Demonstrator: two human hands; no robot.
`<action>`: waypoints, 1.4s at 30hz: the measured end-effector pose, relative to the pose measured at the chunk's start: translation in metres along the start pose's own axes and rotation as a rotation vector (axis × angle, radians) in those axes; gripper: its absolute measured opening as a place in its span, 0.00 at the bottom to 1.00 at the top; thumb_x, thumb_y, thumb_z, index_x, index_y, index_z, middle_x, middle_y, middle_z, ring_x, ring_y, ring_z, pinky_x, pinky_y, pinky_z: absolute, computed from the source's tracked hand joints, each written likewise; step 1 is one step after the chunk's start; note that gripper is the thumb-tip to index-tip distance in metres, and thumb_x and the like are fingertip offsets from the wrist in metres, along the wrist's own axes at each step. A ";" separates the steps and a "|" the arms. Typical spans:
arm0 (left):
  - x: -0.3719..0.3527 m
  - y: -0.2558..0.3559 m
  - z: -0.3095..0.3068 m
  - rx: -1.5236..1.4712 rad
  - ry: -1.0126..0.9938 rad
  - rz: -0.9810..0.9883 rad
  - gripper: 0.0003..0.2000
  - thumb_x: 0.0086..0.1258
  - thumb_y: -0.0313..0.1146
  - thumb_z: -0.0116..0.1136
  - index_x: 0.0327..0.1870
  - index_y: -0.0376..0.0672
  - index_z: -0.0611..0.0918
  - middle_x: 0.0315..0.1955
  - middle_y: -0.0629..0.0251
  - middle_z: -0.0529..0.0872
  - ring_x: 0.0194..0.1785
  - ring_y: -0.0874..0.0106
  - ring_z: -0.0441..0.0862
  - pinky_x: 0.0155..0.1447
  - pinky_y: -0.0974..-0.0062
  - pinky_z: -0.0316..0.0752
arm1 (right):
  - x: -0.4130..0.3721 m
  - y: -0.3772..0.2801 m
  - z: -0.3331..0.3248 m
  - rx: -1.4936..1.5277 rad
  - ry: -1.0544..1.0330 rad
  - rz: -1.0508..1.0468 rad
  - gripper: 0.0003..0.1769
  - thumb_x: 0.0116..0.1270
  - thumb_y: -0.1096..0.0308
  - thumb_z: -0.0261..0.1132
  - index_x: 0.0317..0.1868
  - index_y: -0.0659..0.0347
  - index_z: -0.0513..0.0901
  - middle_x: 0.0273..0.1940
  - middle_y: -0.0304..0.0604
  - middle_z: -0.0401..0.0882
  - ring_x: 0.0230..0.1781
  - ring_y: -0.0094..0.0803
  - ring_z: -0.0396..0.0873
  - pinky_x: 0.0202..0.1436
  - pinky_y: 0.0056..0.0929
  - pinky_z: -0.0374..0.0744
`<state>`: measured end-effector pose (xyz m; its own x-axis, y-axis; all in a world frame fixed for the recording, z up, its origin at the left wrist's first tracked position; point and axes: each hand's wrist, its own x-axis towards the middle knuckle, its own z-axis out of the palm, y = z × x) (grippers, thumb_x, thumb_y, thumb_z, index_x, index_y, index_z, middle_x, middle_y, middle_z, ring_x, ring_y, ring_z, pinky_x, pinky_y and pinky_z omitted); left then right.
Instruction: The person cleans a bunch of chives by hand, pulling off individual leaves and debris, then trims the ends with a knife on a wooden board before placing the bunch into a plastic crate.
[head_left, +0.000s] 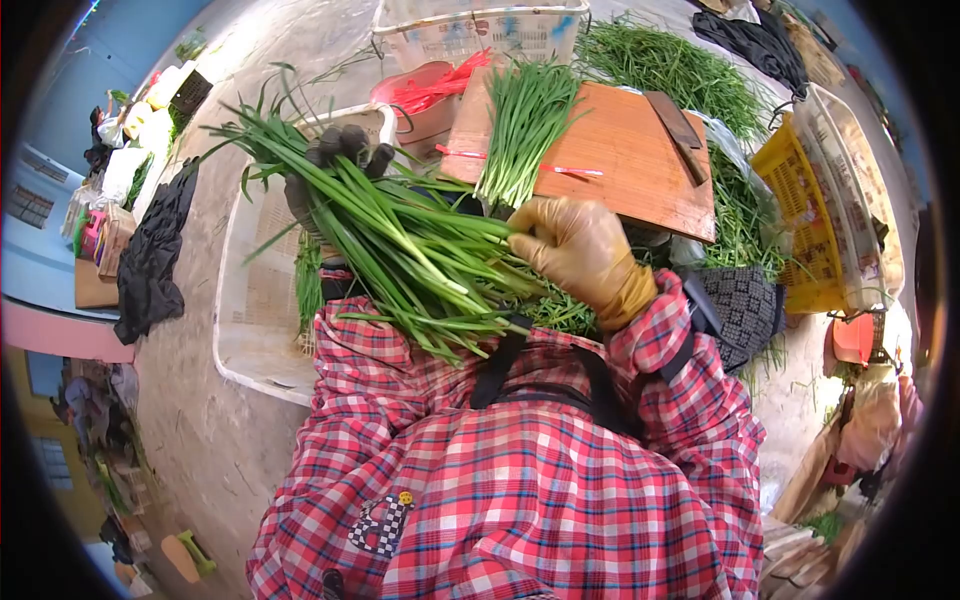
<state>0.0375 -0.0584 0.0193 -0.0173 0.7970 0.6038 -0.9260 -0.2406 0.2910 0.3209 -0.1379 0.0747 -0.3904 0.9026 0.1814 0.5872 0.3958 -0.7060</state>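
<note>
A: Where are the greens [390,230]?
B: Before the shirt [520,470] — right hand [580,245] pinching stem ends [498,232], left hand [330,152] closed round the leaves [265,140].
A: Beyond?
B: A board [635,190] bearing another bunch [530,120] and a knife [673,122]; farther, a crate [475,42].

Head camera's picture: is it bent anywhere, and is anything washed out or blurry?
Head view: dark round border, strong bending towards edges; the pile at far left looks nearly washed out; green leaves and gloved right hand look fairly clear.
</note>
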 end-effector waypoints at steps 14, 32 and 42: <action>0.000 0.007 -0.004 -0.109 0.333 -0.255 0.18 0.66 0.41 0.55 0.48 0.33 0.80 0.48 0.51 0.83 0.52 0.60 0.80 0.66 0.59 0.70 | -0.029 0.004 -0.032 0.215 0.090 -0.226 0.16 0.58 0.74 0.66 0.48 0.60 0.82 0.35 0.44 0.80 0.38 0.36 0.80 0.42 0.30 0.78; 0.003 0.002 0.009 -0.019 0.410 -0.069 0.18 0.66 0.39 0.53 0.48 0.32 0.80 0.46 0.50 0.84 0.52 0.59 0.81 0.70 0.55 0.65 | -0.021 0.005 0.006 -0.292 0.123 0.014 0.24 0.59 0.51 0.64 0.53 0.54 0.80 0.38 0.49 0.82 0.39 0.47 0.79 0.41 0.44 0.77; 0.007 -0.016 0.039 -0.001 0.351 -0.189 0.15 0.66 0.41 0.54 0.43 0.38 0.83 0.43 0.54 0.86 0.49 0.62 0.83 0.65 0.57 0.71 | -0.003 0.017 0.034 -0.090 0.124 -0.048 0.16 0.61 0.56 0.62 0.46 0.51 0.85 0.37 0.49 0.83 0.39 0.46 0.81 0.42 0.41 0.79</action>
<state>0.0669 -0.0704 0.0477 0.0263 0.9680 0.2496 -0.9257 -0.0707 0.3717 0.3084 -0.1397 0.0392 -0.3321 0.8942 0.3002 0.6333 0.4473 -0.6315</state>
